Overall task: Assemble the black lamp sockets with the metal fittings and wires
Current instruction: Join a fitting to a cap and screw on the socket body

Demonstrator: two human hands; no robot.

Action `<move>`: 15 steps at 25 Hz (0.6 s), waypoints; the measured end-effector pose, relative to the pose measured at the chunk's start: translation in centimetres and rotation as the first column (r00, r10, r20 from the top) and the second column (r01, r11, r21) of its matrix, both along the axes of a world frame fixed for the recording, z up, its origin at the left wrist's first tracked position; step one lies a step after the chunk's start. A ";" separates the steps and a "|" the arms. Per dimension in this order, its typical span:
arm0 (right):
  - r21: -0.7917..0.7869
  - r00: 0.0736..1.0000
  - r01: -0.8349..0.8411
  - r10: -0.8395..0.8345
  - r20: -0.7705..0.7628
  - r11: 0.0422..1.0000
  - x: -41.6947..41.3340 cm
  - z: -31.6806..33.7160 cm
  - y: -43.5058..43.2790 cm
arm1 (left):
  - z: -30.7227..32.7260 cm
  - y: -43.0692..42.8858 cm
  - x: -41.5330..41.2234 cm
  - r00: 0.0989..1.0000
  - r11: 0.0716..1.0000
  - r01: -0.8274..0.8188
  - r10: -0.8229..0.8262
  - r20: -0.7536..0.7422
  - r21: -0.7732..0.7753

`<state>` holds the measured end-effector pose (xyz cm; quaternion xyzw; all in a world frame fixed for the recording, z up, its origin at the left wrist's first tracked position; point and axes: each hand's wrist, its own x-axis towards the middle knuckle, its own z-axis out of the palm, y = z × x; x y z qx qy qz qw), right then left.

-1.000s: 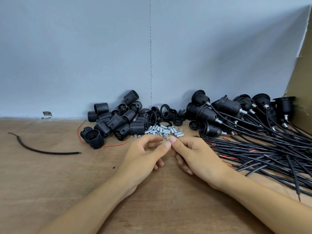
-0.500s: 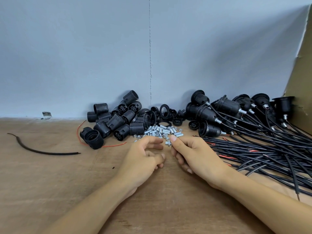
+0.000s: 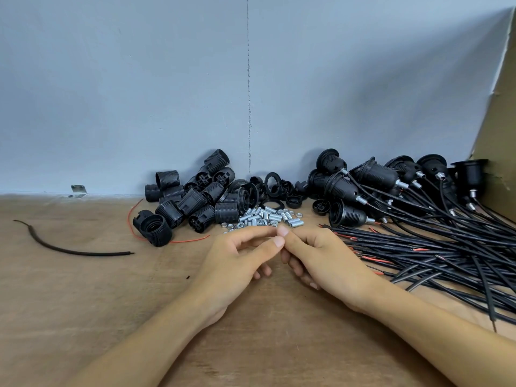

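Observation:
My left hand (image 3: 237, 258) and my right hand (image 3: 321, 255) meet fingertip to fingertip over the wooden table (image 3: 83, 303). Together they pinch a small metal fitting that the fingers almost hide. Just behind them lies a heap of silver threaded fittings and nuts (image 3: 265, 216). A pile of black socket shells (image 3: 192, 202) sits to the back left. Loose black rings and caps (image 3: 275, 185) lie behind the fittings. Sockets with fittings and wires attached (image 3: 349, 185) are stacked at the back right, their black wires (image 3: 432, 247) fanning toward me.
A loose black cable piece (image 3: 69, 250) lies at the left. A thin red wire (image 3: 134, 219) curls around the nearest socket shell. A small metal bracket (image 3: 78, 189) sits by the grey wall. Brown cardboard (image 3: 499, 135) stands at the far right.
My left thumb and forefinger, drawn back half a second ago, have come up again to my right fingertips and now cover the fitting. The right hand has barely moved.

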<state>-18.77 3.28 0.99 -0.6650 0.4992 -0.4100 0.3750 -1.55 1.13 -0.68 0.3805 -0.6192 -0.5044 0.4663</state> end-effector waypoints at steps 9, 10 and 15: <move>-0.010 0.999 0.010 -0.011 -0.049 1.000 0.2 0.1 -0.1 | -0.1 -0.3 0.2 0.999 1.000 -0.003 0.004 -0.050 0.027; -0.019 0.998 0.015 -0.016 -0.054 1.000 0.2 0.0 -0.1 | -0.1 -0.3 0.2 0.999 1.000 -0.011 0.012 -0.051 0.024; -0.066 0.998 0.016 -0.020 -0.063 0.998 0.1 -0.2 -0.4 | -0.1 -0.3 0.1 0.999 1.000 -0.018 0.019 -0.042 0.025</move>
